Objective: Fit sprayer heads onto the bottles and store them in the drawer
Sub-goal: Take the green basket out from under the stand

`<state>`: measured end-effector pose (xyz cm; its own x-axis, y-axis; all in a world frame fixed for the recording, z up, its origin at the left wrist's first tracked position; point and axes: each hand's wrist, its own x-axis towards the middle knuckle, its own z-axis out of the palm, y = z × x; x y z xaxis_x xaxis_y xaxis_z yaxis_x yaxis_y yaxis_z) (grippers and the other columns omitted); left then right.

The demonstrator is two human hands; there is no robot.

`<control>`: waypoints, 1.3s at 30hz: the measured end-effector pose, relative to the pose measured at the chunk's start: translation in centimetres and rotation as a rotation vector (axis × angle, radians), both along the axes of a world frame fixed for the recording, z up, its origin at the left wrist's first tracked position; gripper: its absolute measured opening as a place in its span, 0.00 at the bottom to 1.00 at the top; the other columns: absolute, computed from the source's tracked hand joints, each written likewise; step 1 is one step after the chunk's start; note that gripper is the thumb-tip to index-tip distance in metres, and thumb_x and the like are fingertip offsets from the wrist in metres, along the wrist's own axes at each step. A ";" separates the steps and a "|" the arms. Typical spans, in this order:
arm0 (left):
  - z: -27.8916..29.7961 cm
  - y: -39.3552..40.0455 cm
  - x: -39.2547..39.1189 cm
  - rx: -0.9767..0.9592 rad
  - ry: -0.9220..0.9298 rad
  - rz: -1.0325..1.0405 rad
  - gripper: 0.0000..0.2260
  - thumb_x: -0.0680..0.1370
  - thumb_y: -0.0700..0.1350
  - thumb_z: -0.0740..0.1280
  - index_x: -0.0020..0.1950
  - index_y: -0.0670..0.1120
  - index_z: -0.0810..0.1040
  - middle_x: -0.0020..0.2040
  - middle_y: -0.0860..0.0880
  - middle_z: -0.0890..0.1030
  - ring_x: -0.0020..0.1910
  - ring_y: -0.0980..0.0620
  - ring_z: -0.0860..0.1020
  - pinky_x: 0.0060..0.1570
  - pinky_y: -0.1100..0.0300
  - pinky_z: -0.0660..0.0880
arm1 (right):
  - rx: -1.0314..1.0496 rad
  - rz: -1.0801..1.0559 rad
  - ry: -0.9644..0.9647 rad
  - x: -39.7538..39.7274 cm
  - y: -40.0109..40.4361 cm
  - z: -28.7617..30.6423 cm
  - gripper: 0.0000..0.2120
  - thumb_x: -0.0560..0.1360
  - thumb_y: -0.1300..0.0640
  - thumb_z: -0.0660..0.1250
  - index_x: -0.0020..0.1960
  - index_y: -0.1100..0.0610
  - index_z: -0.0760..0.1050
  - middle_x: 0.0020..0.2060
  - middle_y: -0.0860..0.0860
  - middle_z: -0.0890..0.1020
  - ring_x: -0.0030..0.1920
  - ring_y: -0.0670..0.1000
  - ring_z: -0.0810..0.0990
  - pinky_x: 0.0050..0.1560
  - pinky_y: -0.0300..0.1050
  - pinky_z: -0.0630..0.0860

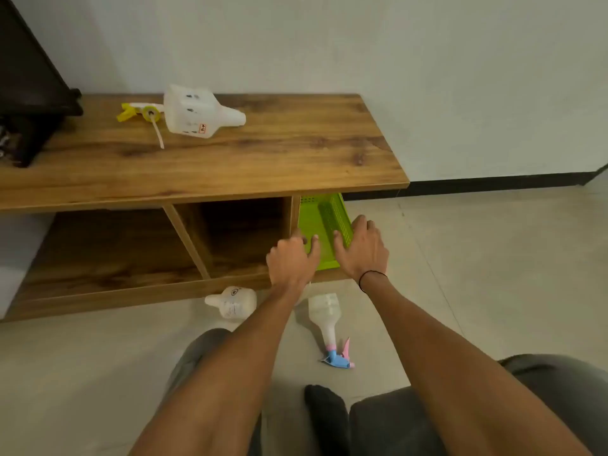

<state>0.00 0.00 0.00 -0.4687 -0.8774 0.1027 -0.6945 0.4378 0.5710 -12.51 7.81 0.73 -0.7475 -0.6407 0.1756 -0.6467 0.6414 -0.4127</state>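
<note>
The green plastic drawer (320, 225), a perforated basket with a smooth flat floor, sits in the rightmost compartment under the wooden desk (230, 159), at its right end. The left hand (292, 258) rests on the drawer's near left rim with fingers curled over it, and the right hand (360, 248) grips the perforated right wall, fingers bent round its edge. On the pale tiled floor (460, 274) just before the desk lie two translucent white bottles: a rounded one without a head (232, 302) to the left of the left forearm, and a slimmer bottle (324, 315) between the forearms, fitted with a pink and blue sprayer head (339, 357). On the desk's grained top, near the back edge, a squarish white bottle (197, 111) lies on its side, touching a loose yellow sprayer head (141, 113) with its thin tube.
</note>
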 end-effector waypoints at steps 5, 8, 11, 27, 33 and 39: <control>-3.1 0.0 -1.1 0.103 -0.073 0.084 0.21 0.84 0.60 0.62 0.53 0.44 0.84 0.49 0.40 0.86 0.51 0.35 0.85 0.47 0.48 0.77 | 0.076 -0.231 -0.267 -1.4 -1.2 -3.6 0.29 0.78 0.37 0.64 0.66 0.58 0.67 0.62 0.59 0.73 0.63 0.66 0.74 0.46 0.57 0.70; -5.5 -0.3 -1.9 0.089 -0.090 0.060 0.21 0.85 0.59 0.62 0.54 0.43 0.84 0.49 0.41 0.86 0.50 0.38 0.85 0.45 0.51 0.74 | 0.096 -0.297 -0.403 -2.4 -2.7 -5.2 0.30 0.79 0.40 0.65 0.71 0.58 0.64 0.67 0.60 0.72 0.68 0.66 0.71 0.52 0.60 0.72; -7.4 -0.4 -2.7 0.125 -0.089 0.057 0.22 0.85 0.58 0.62 0.63 0.40 0.82 0.51 0.39 0.85 0.52 0.36 0.84 0.46 0.50 0.75 | 0.112 -0.331 -0.528 -3.1 -3.6 -6.7 0.25 0.80 0.51 0.69 0.70 0.59 0.63 0.67 0.62 0.74 0.69 0.67 0.72 0.59 0.63 0.75; -3.2 1.4 -3.6 1.116 0.294 0.092 0.23 0.87 0.44 0.56 0.83 0.54 0.63 0.78 0.42 0.69 0.71 0.35 0.75 0.62 0.32 0.80 | -0.015 -0.538 -1.008 -5.0 2.4 -0.9 0.21 0.80 0.66 0.66 0.71 0.57 0.66 0.67 0.61 0.70 0.65 0.69 0.75 0.48 0.71 0.84; 1.1 2.1 -3.0 1.152 0.246 -0.029 0.18 0.84 0.40 0.59 0.74 0.46 0.73 0.70 0.40 0.74 0.62 0.36 0.80 0.52 0.40 0.82 | 0.386 -0.437 -0.993 -6.2 6.3 4.5 0.25 0.80 0.60 0.64 0.75 0.64 0.66 0.56 0.65 0.78 0.53 0.68 0.83 0.48 0.64 0.86; 5.2 2.9 -1.6 1.166 0.146 -0.180 0.10 0.84 0.42 0.59 0.64 0.42 0.72 0.49 0.41 0.75 0.44 0.45 0.79 0.39 0.49 0.84 | 0.390 -0.420 -1.065 -10.0 10.1 8.3 0.19 0.80 0.67 0.65 0.69 0.74 0.68 0.49 0.65 0.81 0.59 0.66 0.86 0.58 0.58 0.85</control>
